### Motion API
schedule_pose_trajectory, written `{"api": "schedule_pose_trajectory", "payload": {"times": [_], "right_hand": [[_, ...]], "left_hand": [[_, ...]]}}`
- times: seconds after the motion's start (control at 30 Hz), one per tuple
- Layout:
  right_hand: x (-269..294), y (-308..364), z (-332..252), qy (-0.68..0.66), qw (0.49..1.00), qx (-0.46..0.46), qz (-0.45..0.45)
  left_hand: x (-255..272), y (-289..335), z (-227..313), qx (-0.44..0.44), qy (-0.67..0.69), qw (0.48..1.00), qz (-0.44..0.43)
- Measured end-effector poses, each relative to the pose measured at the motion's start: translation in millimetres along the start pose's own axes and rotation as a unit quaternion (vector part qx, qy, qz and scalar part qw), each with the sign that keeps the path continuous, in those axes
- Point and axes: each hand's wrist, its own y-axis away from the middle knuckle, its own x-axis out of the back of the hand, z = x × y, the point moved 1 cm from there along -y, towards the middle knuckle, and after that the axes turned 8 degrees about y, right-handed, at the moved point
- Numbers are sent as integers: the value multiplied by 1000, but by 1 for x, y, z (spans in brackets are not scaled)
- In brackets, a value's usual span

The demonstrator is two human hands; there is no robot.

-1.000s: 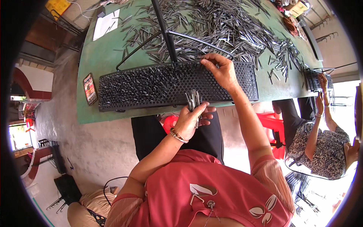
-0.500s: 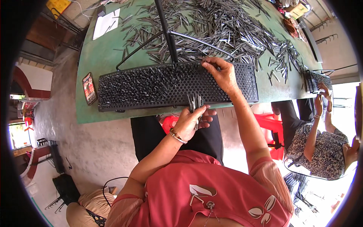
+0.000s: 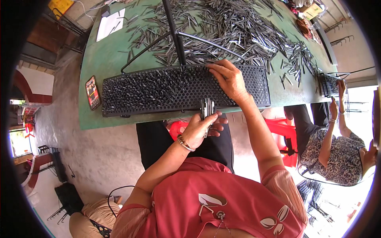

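Note:
A long black perforated rack (image 3: 190,92) lies along the table's near edge. Thin dark strips (image 3: 139,91) stand packed in the holes of its left half and along part of the far rows; the holes to the right show bare. My left hand (image 3: 200,127) is closed around a bundle of similar thin strips (image 3: 207,108), held upright just off the rack's near edge. Over the rack's far edge, right of the middle, my right hand (image 3: 231,80) has its fingertips pinched together among the holes. Whatever is between them is too small to make out.
Loose dark strips (image 3: 234,33) are heaped across the green table (image 3: 107,63). A black upright frame (image 3: 174,37) rises behind the rack. A phone (image 3: 93,93) lies at its left end, and white paper (image 3: 110,25) farther back. At right, another person (image 3: 337,154) works at a similar rack (image 3: 329,84).
My right hand has shifted slightly left along the rack's far edge. The bundle in my left hand now stands straighter. The other person's hands have moved.

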Motion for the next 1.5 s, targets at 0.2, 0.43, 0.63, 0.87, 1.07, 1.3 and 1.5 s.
{"api": "schedule_pose_trajectory", "payload": {"times": [0.2,0.43,0.63,0.87,1.07,1.3,1.5], "right_hand": [[-6,9,1,-16,997,-64,46],[-1,8,-4,88,994,17,55],[-2,7,-4,105,994,27,3],[35,35,-31,-168,946,-220,-166],[48,39,-27,-245,906,-320,-128],[39,8,6,-75,974,-195,90],[18,4,21,-9,988,-113,102]], "left_hand": [[2,0,0,0,13,1000,-7],[1,0,1,1,44,999,-7],[6,-3,-5,1,38,998,44],[-4,1,0,-71,18,997,16],[-7,-3,-3,-59,6,998,-20],[-10,-15,-8,-13,36,999,7],[-6,-12,-7,13,26,1000,13]]}}
